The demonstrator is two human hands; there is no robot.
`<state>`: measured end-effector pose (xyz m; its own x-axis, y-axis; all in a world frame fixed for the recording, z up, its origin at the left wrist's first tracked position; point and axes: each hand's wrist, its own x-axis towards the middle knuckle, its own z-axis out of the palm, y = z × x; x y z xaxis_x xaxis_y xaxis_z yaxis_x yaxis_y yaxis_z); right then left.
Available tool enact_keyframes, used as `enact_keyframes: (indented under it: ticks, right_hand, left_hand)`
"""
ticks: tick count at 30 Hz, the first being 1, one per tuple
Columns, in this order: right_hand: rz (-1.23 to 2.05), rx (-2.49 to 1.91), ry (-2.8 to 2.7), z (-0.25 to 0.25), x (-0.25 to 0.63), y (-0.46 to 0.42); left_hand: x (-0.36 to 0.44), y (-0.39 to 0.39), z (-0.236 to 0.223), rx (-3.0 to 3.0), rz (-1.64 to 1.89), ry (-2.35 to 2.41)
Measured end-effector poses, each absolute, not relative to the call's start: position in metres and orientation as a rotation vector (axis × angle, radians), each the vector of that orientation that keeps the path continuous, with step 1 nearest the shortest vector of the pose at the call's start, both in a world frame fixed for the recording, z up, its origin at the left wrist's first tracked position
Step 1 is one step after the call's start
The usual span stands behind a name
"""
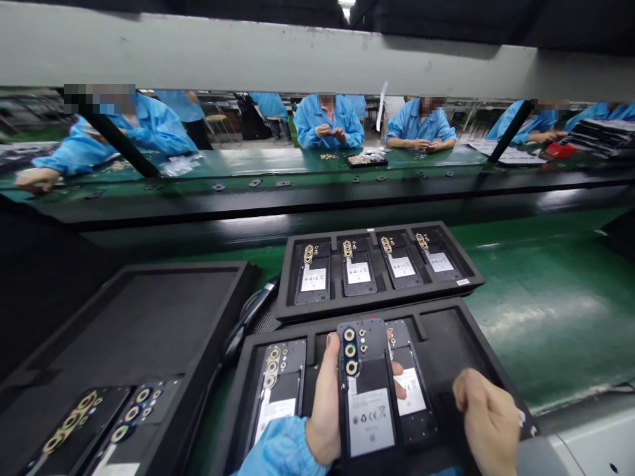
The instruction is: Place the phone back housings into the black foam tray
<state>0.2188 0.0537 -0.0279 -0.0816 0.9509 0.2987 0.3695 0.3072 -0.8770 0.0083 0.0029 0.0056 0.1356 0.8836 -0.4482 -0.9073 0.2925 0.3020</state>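
A worker's left hand (325, 403), in a blue sleeve, grips a phone back cover (366, 390) by its edges, thumb on one side and fingertips curled round the other, holding it face-up above the near tray (446, 330). The cover shows three ringed camera openings at its top and a white label lower down. The right hand (489, 420) rests loosely curled over the near tray's right-hand end, fingers drawn together, holding nothing that can be seen.

Inside the near tray, one cover (278, 390) lies in the slot to the left of the held piece, and another (409, 390) lies partly hidden just behind it to the right. Directly beyond the near tray sits a second black tray (471, 277) with four covers in a row. Left of the near tray stands a large black bin (149, 311) with more covers (106, 420) at its front corner. All rest on a green desk (546, 311). Beyond the second tray runs a conveyor (297, 178), where people in blue coats (328, 119) work on the far side.
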Motion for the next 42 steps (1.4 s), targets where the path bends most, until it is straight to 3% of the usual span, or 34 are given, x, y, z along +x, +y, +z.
enact_keyframes:
  ticks: [7, 15, 28, 36, 42]
  right_hand:
    - [1.041, -1.39, -1.645, -0.039, 0.209, 0.07]
    - [1.192, -1.438, -1.628, -0.042, 0.211, 0.067]
    - [1.275, -1.415, -1.593, -0.045, 0.211, 0.07]
    - [1.286, -1.408, -1.593, -0.046, 0.211, 0.069]
    - [1.29, -1.397, -1.598, -0.043, 0.21, 0.07]
  left_hand:
    - [0.003, 0.004, 0.004, -0.106, 1.168, 0.829]
    - [0.005, 0.01, 0.008, -0.208, 1.307, 0.872]
    - [0.005, 0.011, 0.018, -0.249, 1.21, 0.918]
    - [0.005, 0.01, 0.013, -0.239, 1.385, 0.891]
    - [0.006, 0.009, 0.014, -0.259, 1.264, 0.888]
